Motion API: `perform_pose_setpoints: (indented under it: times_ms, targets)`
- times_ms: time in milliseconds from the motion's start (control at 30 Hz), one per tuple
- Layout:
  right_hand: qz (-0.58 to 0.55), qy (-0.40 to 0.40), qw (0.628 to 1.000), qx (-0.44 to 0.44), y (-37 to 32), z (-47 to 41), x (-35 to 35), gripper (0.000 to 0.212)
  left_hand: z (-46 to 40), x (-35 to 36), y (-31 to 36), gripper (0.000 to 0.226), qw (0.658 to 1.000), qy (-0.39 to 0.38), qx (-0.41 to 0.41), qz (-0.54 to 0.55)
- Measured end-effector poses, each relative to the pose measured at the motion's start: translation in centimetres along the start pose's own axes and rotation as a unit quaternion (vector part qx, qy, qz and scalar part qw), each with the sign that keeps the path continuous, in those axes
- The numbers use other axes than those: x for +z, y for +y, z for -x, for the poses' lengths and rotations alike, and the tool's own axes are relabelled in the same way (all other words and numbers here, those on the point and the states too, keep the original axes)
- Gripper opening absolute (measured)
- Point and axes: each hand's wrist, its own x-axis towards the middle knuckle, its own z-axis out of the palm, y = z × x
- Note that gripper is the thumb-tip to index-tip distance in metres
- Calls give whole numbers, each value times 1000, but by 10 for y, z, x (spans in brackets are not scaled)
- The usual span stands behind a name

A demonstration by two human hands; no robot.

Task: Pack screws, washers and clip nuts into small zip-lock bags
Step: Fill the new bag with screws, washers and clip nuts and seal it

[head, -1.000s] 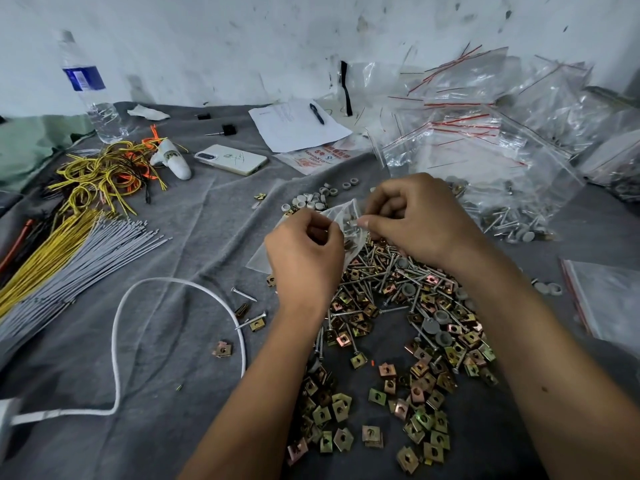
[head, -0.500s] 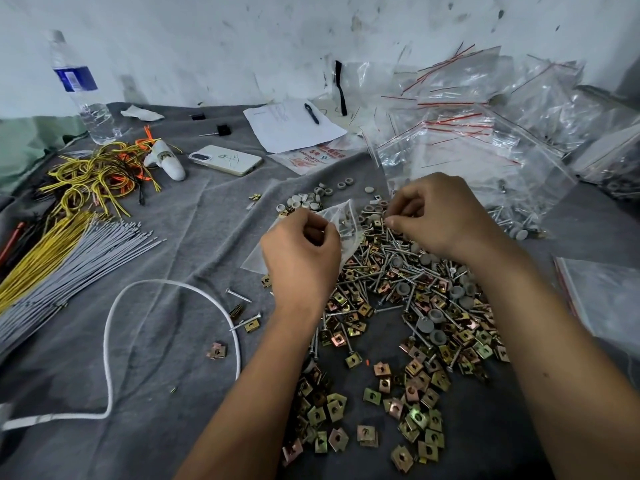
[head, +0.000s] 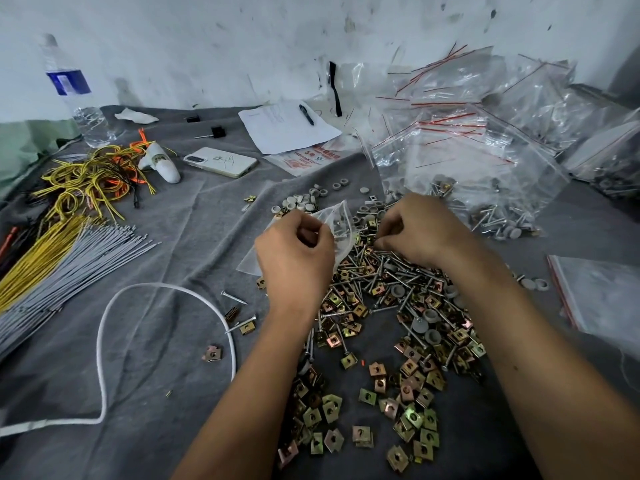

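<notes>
Right hand (head: pixel 420 230) has left the bag (head: pixel 337 223) for the screw pile (head: pixel 384 271), fingers pinched there; contents unclear. Left hand (head: pixel 294 261) still grips the clear, partly filled bag.

Matt grey cloth (head: pixel 166 393) covers the bench; on it lie shiny metal screws (head: pixel 388 271), brassy clip nuts (head: pixel 412 415), beside glossy clear plastic bags (head: pixel 460 161).

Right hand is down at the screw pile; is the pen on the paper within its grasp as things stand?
Probably yes, with a stretch. The pen lies uncovered on the paper, beyond the right hand, with nothing standing between. The hand's fingers seem to pinch something small from the pile.
</notes>
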Motion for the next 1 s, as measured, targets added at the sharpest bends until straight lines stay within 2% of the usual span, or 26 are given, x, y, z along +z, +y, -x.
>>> perform_pose_setpoints:
  times_ms: [133,233,333,467,533,633,667,733,900,1000]
  targets:
    - [-184,118,976,-10,-7,5,-6,8,0,1,0,21,1000,2,1,-1]
    - [-281,124,951,-38,-22,9,-4,9,0,1,0,20,1000,6,11,-5]
    - [-233,110,965,-57,-32,10,6,12,1,0,0,20,1000,8,17,-7]
    - [-241,129,962,-15,-18,7,1,9,1,1,1,25,1000,6,16,-4]
    - [-134,121,984,1,-4,5,-11,8,1,2,0,23,1000,2,19,-2]
    - [19,-27,999,43,12,7,-23,12,2,2,-1,21,1000,2,25,-4]
    - [29,-73,995,58,13,9,-24,13,2,2,0,22,1000,2,25,-3]
    - [25,-103,992,64,12,11,-21,12,2,3,0,21,1000,-2,20,2]
    - [-18,-47,998,41,12,8,-18,13,3,4,0,23,1000,-14,11,6]
    - [-123,16,992,6,8,11,-19,15,3,4,0,24,1000,-16,14,6]
